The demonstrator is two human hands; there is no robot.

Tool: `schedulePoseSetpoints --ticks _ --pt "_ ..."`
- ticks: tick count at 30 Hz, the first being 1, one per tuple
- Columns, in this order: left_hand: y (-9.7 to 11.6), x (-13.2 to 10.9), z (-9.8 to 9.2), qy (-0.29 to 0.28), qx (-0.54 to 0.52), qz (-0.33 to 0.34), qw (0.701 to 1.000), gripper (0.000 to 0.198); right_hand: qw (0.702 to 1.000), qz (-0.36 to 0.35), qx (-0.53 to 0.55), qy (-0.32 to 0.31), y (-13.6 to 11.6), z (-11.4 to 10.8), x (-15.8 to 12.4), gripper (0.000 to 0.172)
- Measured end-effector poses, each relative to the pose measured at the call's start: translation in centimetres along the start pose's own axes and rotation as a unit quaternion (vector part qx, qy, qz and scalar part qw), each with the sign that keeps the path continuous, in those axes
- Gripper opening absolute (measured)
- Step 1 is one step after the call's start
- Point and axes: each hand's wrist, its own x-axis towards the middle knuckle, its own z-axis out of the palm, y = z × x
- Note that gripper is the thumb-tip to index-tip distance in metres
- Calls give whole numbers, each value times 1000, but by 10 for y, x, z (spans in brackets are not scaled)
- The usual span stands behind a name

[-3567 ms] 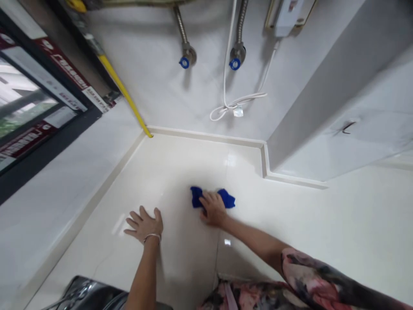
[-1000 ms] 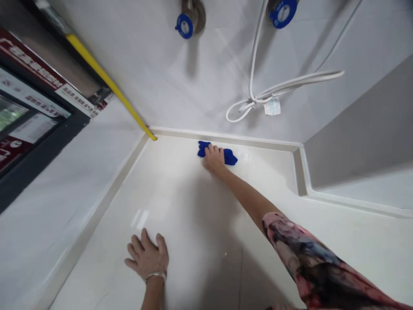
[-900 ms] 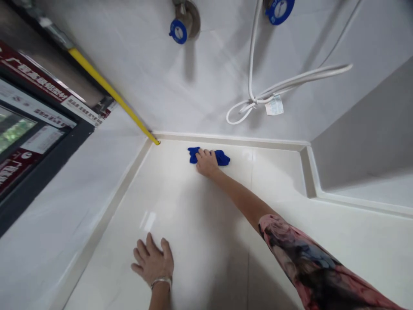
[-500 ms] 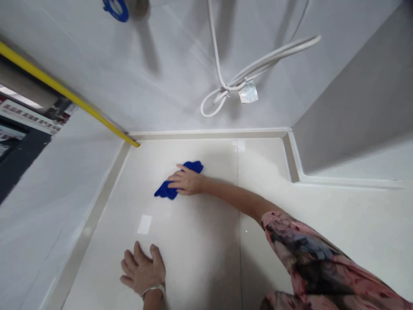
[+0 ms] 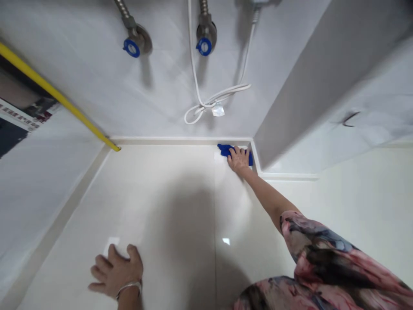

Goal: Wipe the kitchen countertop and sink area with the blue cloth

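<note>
My right hand [image 5: 239, 159] presses a small blue cloth [image 5: 225, 149] onto the cream tiled floor [image 5: 161, 206], in the far corner where the back wall meets a white boxed-in wall [image 5: 290, 86]. Its fingers lie curled over the cloth, which shows mostly to the left of the hand. My right arm is stretched far forward, in a pink and black patterned sleeve. My left hand [image 5: 115, 271] lies flat on the floor near me, fingers spread, with a silver bangle on the wrist.
A yellow pipe [image 5: 61, 100] runs down the left wall to the floor corner. Two pipe valves with blue handles [image 5: 131, 47] [image 5: 203, 46] stick out of the back wall. A looped white cable [image 5: 206, 103] hangs between them. A raised skirting edge [image 5: 177, 140] borders the floor.
My right hand has swept the blue cloth from the left middle of the floor to the far right corner. My left hand stays flat on the floor.
</note>
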Motion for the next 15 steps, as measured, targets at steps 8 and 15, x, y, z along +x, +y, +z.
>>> schedulePoseSetpoints --ticks 8,15 --pt "-4 4 5 -1 -6 9 1000 84 999 -7 9 -34 -30 -19 -108 45" --pt "-2 1 -2 2 -27 20 999 84 966 -148 208 32 -21 -32 -227 72"
